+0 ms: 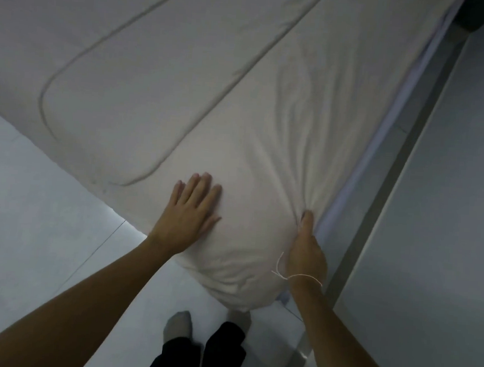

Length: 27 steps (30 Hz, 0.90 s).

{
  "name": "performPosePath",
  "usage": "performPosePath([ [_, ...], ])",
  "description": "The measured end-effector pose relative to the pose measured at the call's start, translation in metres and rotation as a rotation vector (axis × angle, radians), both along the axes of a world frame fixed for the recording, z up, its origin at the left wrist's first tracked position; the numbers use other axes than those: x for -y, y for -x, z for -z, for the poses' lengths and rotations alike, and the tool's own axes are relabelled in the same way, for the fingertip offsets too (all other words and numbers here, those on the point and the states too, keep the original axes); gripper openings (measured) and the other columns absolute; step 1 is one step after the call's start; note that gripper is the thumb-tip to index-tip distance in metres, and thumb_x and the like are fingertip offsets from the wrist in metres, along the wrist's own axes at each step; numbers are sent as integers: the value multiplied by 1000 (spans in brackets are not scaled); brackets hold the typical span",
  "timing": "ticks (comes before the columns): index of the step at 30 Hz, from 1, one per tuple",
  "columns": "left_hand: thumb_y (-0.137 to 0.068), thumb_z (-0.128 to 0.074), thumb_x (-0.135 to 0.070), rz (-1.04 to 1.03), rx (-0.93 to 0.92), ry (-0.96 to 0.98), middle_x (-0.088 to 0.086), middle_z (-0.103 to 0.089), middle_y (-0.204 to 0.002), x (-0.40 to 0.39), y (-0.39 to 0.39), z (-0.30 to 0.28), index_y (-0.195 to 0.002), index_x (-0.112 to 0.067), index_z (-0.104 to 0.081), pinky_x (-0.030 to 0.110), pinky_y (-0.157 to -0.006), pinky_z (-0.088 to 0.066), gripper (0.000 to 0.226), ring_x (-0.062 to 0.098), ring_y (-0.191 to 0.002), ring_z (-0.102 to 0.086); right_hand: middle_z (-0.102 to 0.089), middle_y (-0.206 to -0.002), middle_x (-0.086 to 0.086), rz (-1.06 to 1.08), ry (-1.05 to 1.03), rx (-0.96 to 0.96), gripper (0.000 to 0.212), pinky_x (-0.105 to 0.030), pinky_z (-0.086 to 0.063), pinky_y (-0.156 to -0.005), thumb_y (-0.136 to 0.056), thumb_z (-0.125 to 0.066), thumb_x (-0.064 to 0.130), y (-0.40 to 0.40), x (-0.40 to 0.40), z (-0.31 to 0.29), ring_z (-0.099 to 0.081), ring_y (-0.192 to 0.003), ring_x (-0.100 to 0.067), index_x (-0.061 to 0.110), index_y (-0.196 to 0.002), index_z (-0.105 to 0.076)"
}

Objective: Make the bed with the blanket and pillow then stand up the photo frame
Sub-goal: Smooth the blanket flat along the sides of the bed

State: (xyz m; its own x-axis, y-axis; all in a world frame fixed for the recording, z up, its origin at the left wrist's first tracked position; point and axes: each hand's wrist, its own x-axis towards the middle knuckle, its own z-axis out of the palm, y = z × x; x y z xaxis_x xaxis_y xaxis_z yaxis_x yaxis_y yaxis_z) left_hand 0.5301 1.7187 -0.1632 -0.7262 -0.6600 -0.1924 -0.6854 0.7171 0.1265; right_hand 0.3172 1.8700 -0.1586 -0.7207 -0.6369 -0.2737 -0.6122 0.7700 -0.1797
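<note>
The blanket (162,71) is spread flat on the bed. The pillow (266,190) lies beside it, by the bed edge. The left hand (193,208) presses flat on the pillow; the right hand (306,245) pinches its cloth. No photo frame shows yet

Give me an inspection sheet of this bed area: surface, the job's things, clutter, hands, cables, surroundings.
Surface: bed with pale cover, wrinkled near the right hand.
Job's things: pillow at the near corner of the bed; blanket with a stitched border spread flat beside it; photo frame not in view.
Clutter: nothing seen.
Hands: left hand presses flat on the pillow; right hand pinches the pillow's bunched fabric; thin string round the right wrist.
Cables: nothing seen.
Surroundings: pale floor; grey bed frame edge along the right side.
</note>
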Motion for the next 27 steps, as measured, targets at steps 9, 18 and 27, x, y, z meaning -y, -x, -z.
performPosePath([
  [9, -97, -12, -57, 37, -33, -4, 17, -18, -156, -14, -19, 21, -150, -14, -21, 55, -114, -18, 69, 36, -143, -16, -59, -108, -20, 65, 115, -178, 51, -42, -44, -76, -93, -47, 18, -8, -30, 12, -61, -93, -41, 24, -143, -36],
  [18, -96, -14, -55, -32, -151, 109, 13, -15, -157, 76, 13, 29, -150, -18, -21, 49, -115, -1, 65, 33, -144, -14, -30, -155, -10, -338, 258, -211, 57, -58, -13, -114, -95, -30, 51, -31, 87, 13, -25, -144, -29, 26, -147, -34],
  [27, -97, -15, -49, -182, -139, 93, 13, -14, -158, 60, -7, 44, -151, -18, -15, 50, -115, -3, 62, 31, -145, -12, -19, -158, -13, 248, 1, -118, 76, -64, -12, -113, -89, -10, 62, 45, -38, 54, -17, -145, -36, 18, -150, -25],
])
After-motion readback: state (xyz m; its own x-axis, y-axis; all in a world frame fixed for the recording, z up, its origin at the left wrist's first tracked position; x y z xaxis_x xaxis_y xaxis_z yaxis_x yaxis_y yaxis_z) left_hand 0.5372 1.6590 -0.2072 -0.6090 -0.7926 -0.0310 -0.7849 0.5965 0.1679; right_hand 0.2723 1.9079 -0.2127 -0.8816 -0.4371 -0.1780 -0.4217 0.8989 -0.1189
